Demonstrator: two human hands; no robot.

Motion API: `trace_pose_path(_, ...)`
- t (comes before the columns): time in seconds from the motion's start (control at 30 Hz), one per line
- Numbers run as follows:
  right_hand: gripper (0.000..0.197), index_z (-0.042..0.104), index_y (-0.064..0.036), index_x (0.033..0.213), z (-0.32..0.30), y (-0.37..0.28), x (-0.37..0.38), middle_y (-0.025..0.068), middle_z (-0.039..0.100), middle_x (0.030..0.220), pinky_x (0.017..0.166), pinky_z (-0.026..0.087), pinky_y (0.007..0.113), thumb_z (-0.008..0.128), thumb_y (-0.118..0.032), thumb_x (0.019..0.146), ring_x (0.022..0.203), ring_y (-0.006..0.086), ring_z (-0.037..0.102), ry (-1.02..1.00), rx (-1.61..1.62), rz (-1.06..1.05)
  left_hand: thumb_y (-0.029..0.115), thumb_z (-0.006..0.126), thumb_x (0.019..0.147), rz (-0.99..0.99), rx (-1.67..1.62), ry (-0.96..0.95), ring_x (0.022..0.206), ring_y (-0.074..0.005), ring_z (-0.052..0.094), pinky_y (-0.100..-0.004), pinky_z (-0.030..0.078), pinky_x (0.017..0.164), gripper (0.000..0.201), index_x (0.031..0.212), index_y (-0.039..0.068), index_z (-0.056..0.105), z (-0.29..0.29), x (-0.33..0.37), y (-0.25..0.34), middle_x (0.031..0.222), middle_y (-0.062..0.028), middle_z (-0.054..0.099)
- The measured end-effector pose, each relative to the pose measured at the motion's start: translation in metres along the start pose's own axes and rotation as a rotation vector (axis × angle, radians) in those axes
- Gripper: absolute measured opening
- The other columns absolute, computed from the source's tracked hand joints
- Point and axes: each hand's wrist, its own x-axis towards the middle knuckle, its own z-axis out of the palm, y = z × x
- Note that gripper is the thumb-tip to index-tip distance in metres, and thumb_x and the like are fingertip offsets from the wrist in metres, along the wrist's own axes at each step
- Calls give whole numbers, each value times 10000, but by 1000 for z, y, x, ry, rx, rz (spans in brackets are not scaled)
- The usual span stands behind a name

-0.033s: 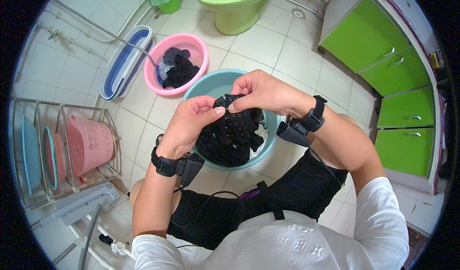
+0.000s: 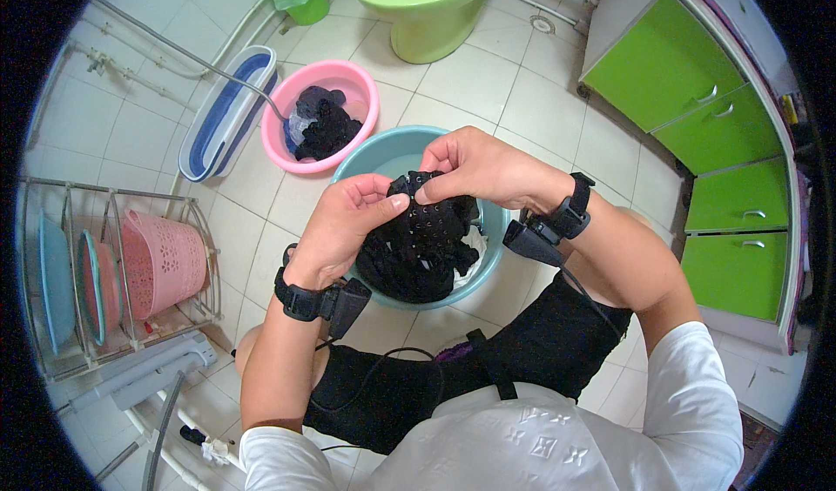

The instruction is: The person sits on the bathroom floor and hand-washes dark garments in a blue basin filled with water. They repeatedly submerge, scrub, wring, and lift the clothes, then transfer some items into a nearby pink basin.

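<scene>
Between my hands hangs a black garment [image 2: 425,238] with rows of small shiny metal hooks or eyelets down its front. My left hand [image 2: 353,217] pinches its upper edge between thumb and fingers. Close beside it, my right hand [image 2: 475,169] pinches the same edge, the two thumbs nearly meeting. The garment's lower part hangs into a teal basin [image 2: 498,252] on the floor, below my hands. Some white cloth [image 2: 475,256] shows in the basin next to the black garment. What lies under the garment is hidden.
A pink basin [image 2: 372,108] with dark clothes [image 2: 326,125] stands beyond the teal one, a shower hose [image 2: 209,60] reaching into it. Left are a blue-and-white folding tub [image 2: 218,125] and a rack [image 2: 113,212] of basins. A green toilet [image 2: 427,30] is ahead, green cabinets [image 2: 670,64] right.
</scene>
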Motion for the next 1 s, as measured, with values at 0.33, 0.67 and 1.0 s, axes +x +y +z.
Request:
trace_pose_path(0.33,120,682,-18,895,-2,-2,0,3,682,817,636,463,208,745,-58,801,716,60,594,-59,7,-4,90,697,906,-18,4,-37,859,-73,625,-230,493,799,156,1045,30,660,-4,-1,3,962,-3,687)
trace_pose_path(0.67,94,664,-31,882,-3,-3,-2,-12,667,791,620,450,203,729,-64,823,696,46,580,-90,-7,-23,67,674,915,12,143,-11,822,-53,612,-212,485,756,136,1048,45,656,0,-5,7,954,19,679)
trace_pose_path(1.0,185,610,-29,868,-4,0,-2,-30,630,745,581,438,221,764,-112,809,680,46,566,-234,-179,54,-20,698,864,36,561,-253,873,-55,590,-226,489,761,223,1079,0,642,-9,-10,16,922,30,652)
